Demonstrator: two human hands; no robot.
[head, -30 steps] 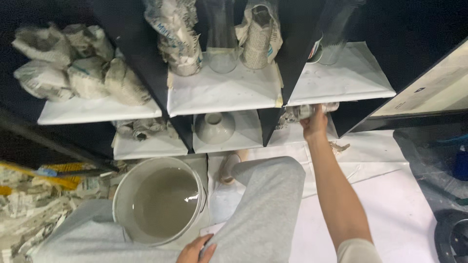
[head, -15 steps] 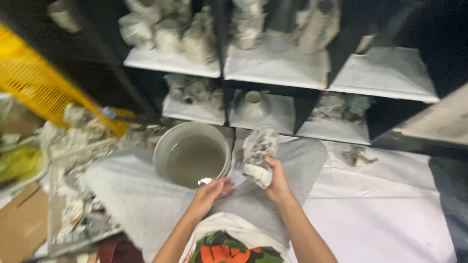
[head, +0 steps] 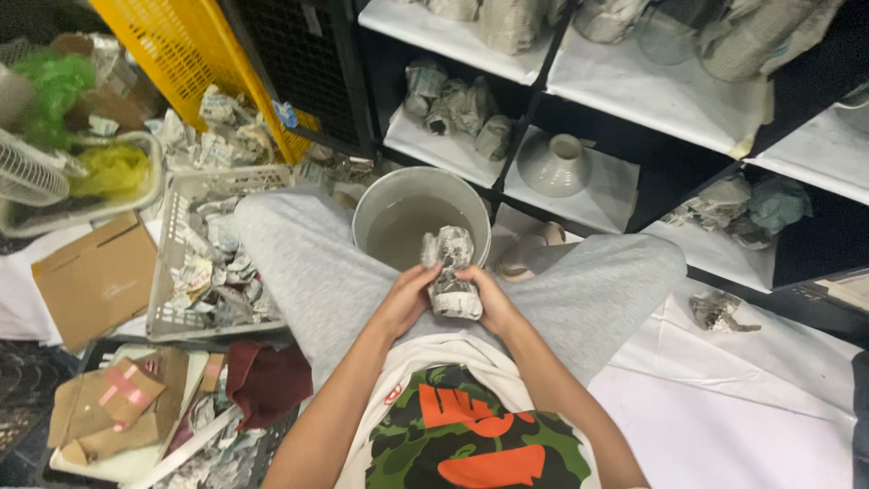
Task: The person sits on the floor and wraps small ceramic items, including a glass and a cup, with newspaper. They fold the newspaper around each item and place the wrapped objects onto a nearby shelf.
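Far left: cardboard sheet [head: 98, 276] flat on floor, yellow crate [head: 195, 63] behind. Next, grey basket [head: 165, 263] w/ crumpled newspaper scraps, just beside left knee. Center: left hand [head: 405, 303] closed round left side of newspaper-wrapped bundle [head: 451, 276], fingers curled on it. Bundle held over lap, just in front of grey bucket [head: 380, 199] w/ murky water btwn legs. Right hand [head: 486, 303] gripping bundle's right side, thumb on top. Behind: grey ceramic cup [head: 554, 163] upside down on lower shelf [head: 588, 195], more wrapped items on shelves. Far right: loose paper wad [head: 720, 311] on white sheet [head: 751, 398].
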